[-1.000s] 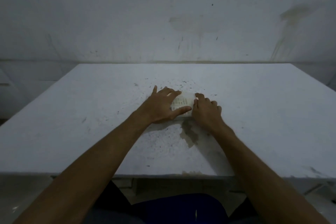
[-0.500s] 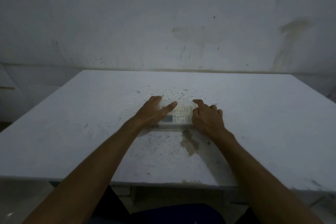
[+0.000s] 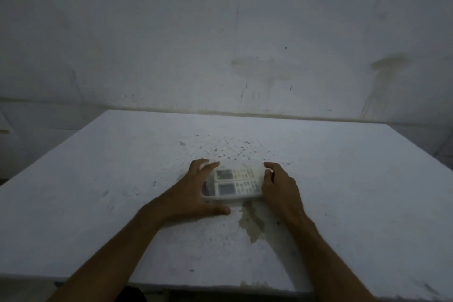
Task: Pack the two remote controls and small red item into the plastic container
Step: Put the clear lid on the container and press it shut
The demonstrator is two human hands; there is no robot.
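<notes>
A clear plastic container sits on the white table, a little past its middle. Two white remote controls lie side by side inside it, the far remote and the near remote, screens to the left. A dark reddish shape shows at the container's left end, partly hidden by my fingers. My left hand cups the left end, thumb on the table in front. My right hand curls around the right end.
A brownish stain marks the table just in front of the container. Dark specks are scattered behind it. A grey wall rises right behind the table's far edge. The near edge is close to my body.
My left hand has slid off the top of the container to its left end, uncovering both remotes. My right hand stays at the right end. The camera has tilted up.
</notes>
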